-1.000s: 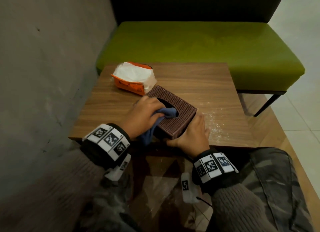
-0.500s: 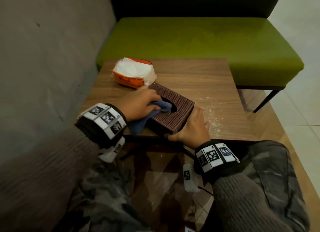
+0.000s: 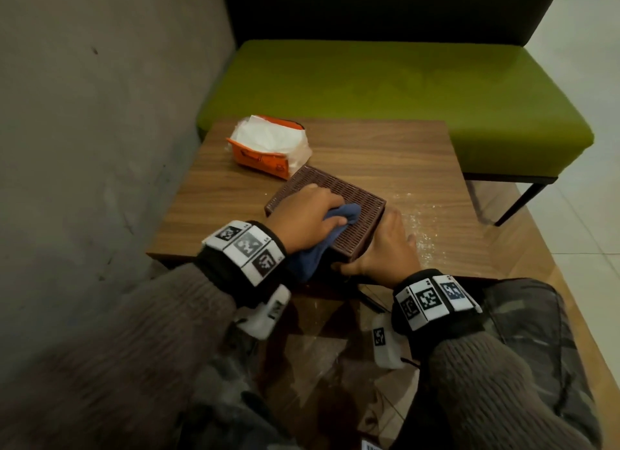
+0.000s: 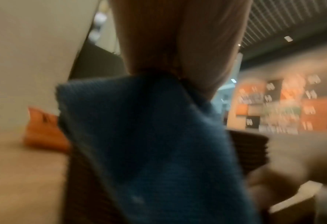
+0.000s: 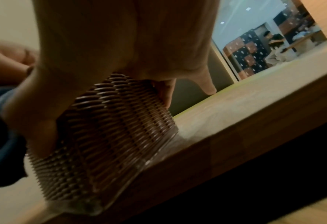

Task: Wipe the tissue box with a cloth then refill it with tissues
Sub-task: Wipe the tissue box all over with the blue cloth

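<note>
A brown woven tissue box (image 3: 349,201) (image 5: 109,128) sits near the front edge of the wooden table (image 3: 385,157). My left hand (image 3: 305,214) grips a blue cloth (image 3: 342,213) (image 4: 149,144) and presses it on the box's top, covering the opening. My right hand (image 3: 385,248) holds the box's near right corner, thumb along the front side and fingers against the right side (image 5: 166,91). An orange pack of white tissues (image 3: 268,147) lies behind the box, at the table's back left.
A grey wall (image 3: 100,131) runs along the table's left side. A green bench (image 3: 402,90) stands behind the table. White crumbs or dust (image 3: 422,221) speckle the tabletop right of the box. My knees are under the table's front edge.
My left hand has slid the cloth across the box's top toward the right, now covering the opening. My right hand stays on the box's corner. The head view shifted slightly.
</note>
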The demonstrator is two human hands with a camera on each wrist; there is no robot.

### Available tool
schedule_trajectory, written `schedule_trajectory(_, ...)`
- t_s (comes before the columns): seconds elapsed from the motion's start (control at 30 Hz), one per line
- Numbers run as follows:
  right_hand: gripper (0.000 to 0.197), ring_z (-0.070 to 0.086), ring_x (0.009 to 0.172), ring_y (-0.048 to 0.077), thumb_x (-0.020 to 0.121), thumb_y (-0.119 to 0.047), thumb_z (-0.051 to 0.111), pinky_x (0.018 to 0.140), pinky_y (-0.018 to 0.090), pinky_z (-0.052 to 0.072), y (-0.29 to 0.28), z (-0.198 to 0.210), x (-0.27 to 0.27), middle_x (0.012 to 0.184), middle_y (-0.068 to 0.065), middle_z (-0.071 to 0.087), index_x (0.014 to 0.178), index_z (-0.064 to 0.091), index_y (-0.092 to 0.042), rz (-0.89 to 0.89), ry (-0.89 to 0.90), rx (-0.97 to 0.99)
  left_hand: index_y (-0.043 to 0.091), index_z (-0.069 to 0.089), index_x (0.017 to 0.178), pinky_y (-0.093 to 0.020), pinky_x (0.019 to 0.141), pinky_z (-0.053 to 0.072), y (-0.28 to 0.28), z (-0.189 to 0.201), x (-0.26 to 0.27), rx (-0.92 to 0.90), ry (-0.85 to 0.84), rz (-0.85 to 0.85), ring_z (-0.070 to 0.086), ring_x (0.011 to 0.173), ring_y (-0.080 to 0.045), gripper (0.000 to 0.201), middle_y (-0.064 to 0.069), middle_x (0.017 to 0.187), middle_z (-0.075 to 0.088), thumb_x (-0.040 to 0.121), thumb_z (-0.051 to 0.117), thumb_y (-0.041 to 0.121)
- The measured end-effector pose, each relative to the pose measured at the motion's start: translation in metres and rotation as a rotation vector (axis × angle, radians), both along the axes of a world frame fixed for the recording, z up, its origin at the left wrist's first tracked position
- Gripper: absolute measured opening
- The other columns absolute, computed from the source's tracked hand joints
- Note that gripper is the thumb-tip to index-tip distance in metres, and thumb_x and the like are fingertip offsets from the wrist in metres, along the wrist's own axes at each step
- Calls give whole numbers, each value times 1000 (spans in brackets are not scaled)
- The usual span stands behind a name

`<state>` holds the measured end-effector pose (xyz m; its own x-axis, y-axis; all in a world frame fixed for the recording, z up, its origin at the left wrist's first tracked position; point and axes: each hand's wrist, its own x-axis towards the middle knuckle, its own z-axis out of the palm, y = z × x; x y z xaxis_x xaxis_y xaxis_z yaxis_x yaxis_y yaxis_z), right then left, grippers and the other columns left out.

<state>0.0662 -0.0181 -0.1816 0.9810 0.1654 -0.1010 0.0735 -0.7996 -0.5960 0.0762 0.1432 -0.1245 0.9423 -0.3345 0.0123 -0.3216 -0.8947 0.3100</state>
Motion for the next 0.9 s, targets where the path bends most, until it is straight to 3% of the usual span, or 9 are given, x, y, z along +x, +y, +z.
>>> schedule_trajectory(0.13,132,36,132,21,33,-54,87,109,60,26,-8,6,12,137,0,36,141,21,-16,119,69,70,9,65,99,-26,73,28,55,20,11,56,115,-163,46,93,-21,18,-5,94,64,88,61,24)
schedule_trajectory(0.23,132,40,131,21,23,-59,82,111,56,28,-11,6,26,136,-3,39,135,18,-33,207,136,156,13,65,99,-26,71,26,72,25,15,65,160,-180,41,89,-15,17,-1,91,63,87,63,24)
schedule_trajectory(0.3,136,37,134,20,31,-45,93,114,41,29,-17,9,33,141,-1,38,142,16,-25,235,187,213,9,60,89,-28,66,24,63,20,13,85,154,-137,40,85,-15,17,-3,81,57,87,62,26)
schedule_trajectory(0.37,119,36,136,21,53,-24,93,103,26,32,-23,13,35,146,6,37,147,20,-14,143,208,280,10,53,76,-31,63,25,52,15,8,61,99,-52,44,80,-19,22,-3,72,52,87,62,28)
schedule_trajectory(0.5,77,42,129,26,78,-20,76,103,33,39,-8,5,6,140,14,38,141,33,-8,-141,-128,291,15,46,68,-31,60,33,25,2,-7,-80,23,250,56,76,-30,28,-4,65,49,87,60,29)
schedule_trajectory(0.63,93,10,145,16,81,-14,70,119,33,16,30,-10,-32,158,13,13,151,10,-6,24,-143,267,11,58,87,-39,74,50,-11,-2,-17,-93,19,497,60,90,-34,22,-15,92,64,90,54,32)
schedule_trajectory(0.73,107,-12,140,2,81,-21,71,115,22,-1,29,-11,-31,161,2,-9,151,-9,-10,120,-84,253,10,60,90,-40,76,52,-15,-2,-15,-123,7,531,62,89,-31,23,-13,92,65,91,53,32)
schedule_trajectory(0.83,113,-9,146,9,79,-37,72,119,31,7,23,-3,-25,161,0,-12,151,-13,-14,155,0,226,11,60,87,-38,76,53,-14,-2,-13,-123,35,514,63,86,-28,23,-10,89,65,91,53,33)
schedule_trajectory(0.9,113,8,148,15,76,-46,73,119,44,18,23,3,-23,162,1,2,153,-5,-18,70,-24,214,12,59,81,-36,72,51,-12,-1,-10,-131,75,474,62,82,-27,23,-9,81,63,90,54,32)
